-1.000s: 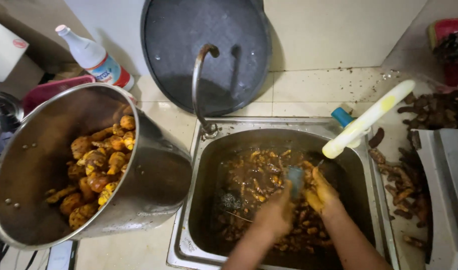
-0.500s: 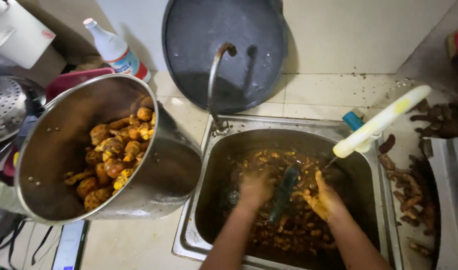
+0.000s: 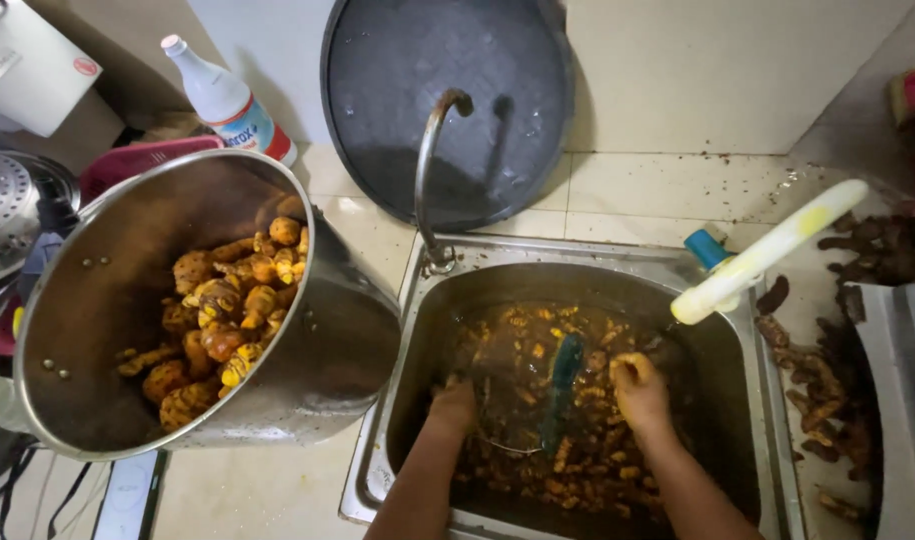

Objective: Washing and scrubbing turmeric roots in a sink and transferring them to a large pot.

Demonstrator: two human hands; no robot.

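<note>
The right hand (image 3: 639, 390) was down in the sink (image 3: 497, 262), fingers curled around a small orange root piece held just above the murky water. The left hand (image 3: 454, 405) was sunk to the wrist in the same brown water, so whether it gripped anything could not be made out. Between the two hands stood a dark green brush (image 3: 560, 392), slanted, its lower end lost under the surface. Many root pieces (image 3: 537, 470) lay in the water around the hands, most of them blurred by the mud. Both forearms were cut off by the bottom edge of the view.

A curved tap (image 3: 429, 170) rose at the sink's back rim, in front of a big dark round lid (image 3: 447, 100) leaning on the wall. To the left a large steel pot (image 3: 97, 330) lay tilted on the counter, with cleaned yellow-orange roots (image 3: 222, 310) heaped inside. A pale yellow-stained handle (image 3: 767, 252) reached over the sink's right corner; what it belonged to was unclear. Dark unwashed roots (image 3: 817, 390) were piled along the right counter. A white bottle (image 3: 227, 100) stood behind the pot.
</note>
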